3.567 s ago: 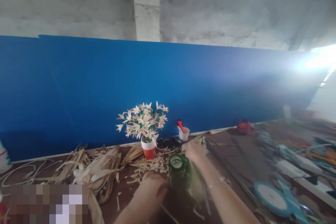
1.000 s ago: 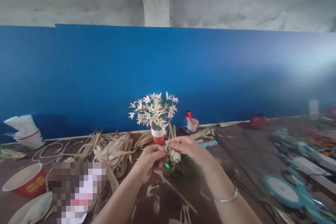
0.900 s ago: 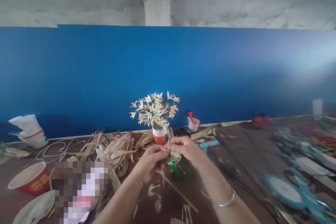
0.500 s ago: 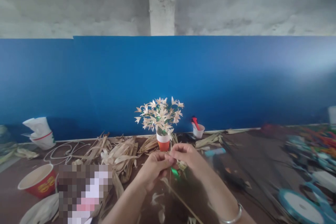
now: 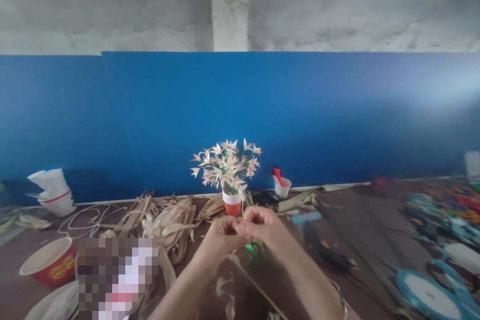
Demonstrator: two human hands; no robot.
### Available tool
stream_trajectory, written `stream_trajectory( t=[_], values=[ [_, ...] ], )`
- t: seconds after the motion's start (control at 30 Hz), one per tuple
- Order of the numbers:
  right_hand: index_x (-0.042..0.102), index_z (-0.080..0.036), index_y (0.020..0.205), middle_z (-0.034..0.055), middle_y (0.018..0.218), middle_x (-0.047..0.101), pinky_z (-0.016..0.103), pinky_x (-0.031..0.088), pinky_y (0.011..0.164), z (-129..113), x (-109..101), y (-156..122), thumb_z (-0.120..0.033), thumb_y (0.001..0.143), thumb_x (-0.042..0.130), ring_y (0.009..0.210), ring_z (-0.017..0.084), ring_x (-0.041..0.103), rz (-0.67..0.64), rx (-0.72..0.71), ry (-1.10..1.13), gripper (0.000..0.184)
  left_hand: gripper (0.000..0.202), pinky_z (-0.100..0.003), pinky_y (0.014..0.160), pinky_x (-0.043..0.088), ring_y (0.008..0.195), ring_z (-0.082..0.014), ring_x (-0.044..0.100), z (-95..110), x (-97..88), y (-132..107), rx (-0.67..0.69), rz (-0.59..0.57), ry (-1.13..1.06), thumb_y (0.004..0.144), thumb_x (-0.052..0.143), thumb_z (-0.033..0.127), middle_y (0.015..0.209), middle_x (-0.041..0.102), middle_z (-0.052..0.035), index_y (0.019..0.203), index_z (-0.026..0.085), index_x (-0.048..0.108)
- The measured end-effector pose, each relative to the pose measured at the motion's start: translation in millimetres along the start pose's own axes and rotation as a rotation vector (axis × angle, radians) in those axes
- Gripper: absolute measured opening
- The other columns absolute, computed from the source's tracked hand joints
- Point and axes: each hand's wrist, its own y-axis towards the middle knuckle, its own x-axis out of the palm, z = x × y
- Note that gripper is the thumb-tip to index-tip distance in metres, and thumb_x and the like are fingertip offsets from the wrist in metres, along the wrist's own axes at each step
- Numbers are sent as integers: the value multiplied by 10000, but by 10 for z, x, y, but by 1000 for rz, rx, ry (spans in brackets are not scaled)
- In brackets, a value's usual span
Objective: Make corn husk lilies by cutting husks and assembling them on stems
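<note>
Far left of the flowerpot (image 5: 232, 204), on the brown worktop (image 5: 356, 205): a red bowl (image 5: 56, 265), with a white cup (image 5: 60, 202) behind. Closer on the flowerpot's left, a heap of dried husks (image 5: 172, 219). In front of the flowerpot, slightly left, the left hand (image 5: 220, 238), fingers pinched closed. Upright in the flowerpot, pale flowers (image 5: 229, 166). In front of the flowerpot, lower than both hands, a thin stalk (image 5: 258, 288) slanting; near it, a shiny green piece (image 5: 250, 249). In front of the flowerpot, slightly right, the right hand (image 5: 265, 229), fingers pinched closed against the left ones; anything gripped between them too hidden to tell. Right of the flowerpot, a small cup (image 5: 283, 189) with a red handle (image 5: 278, 176) inside, then a light-blue tube (image 5: 306, 217). Far right of the flowerpot, much nearer, a blue-edged spool (image 5: 427, 297).
</note>
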Motion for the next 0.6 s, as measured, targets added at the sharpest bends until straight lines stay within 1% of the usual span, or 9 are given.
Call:
stream_trajectory(
  t=[0.07,0.13,0.2,0.23,0.27,0.33,0.43,0.5,0.6],
  values=[
    [497,-177,579,-49,537,475,230,297,517,4,3,13,-387,644,719,523,88,401,105,-16,-58,312,374,-189,435,264,423,-55,381,29,-2,6,70,98,88,483,848,353,462,481,69,618,153,562],
    [508,-181,597,-50,537,456,239,296,520,25,-7,35,-384,678,687,523,94,387,236,-64,-143,282,350,-190,454,290,460,-69,406,71,-1,3,176,249,134,529,822,376,500,492,66,682,159,594],
    [526,-186,610,-41,559,464,250,311,535,55,-17,56,-370,720,655,535,105,393,333,-164,-260,251,322,-194,456,289,472,-75,403,107,2,2,250,363,160,623,749,445,497,483,53,650,155,611],
    [537,-188,614,-31,584,480,255,324,547,70,-17,62,-356,739,642,549,113,406,362,-239,-322,235,359,-199,443,278,458,-77,394,116,4,4,238,372,167,663,701,491,474,472,43,603,149,611],
    [548,-191,618,-19,623,501,259,342,566,84,-13,64,-339,754,633,574,121,429,370,-317,-376,219,417,-206,419,255,431,-76,379,117,5,10,188,349,165,687,656,539,442,457,35,556,145,608],
    [575,-199,637,9,733,544,272,389,636,104,8,56,-301,773,623,668,146,494,338,-458,-458,177,483,-215,370,189,361,-65,329,101,2,31,21,236,97,670,629,605,390,436,31,516,147,599],
    [615,-213,674,47,900,565,324,418,809,108,40,25,-248,771,624,878,195,544,212,-568,-570,103,403,-198,348,101,320,-25,225,57,-29,63,-143,83,-122,599,728,525,377,394,68,539,160,568],
    [632,-221,690,66,1001,567,368,396,899,90,41,2,-240,773,614,992,225,534,131,-566,-625,87,360,-190,355,73,325,-9,184,37,-65,70,-162,27,-198,559,780,435,374,354,90,534,155,555],
    [630,-219,690,79,1138,571,392,385,939,57,12,-18,-284,789,596,1083,254,521,34,-462,-606,123,307,-192,368,111,331,-15,241,26,-120,63,-111,-1,-147,545,796,365,380,389,71,526,138,590]
  ],
)
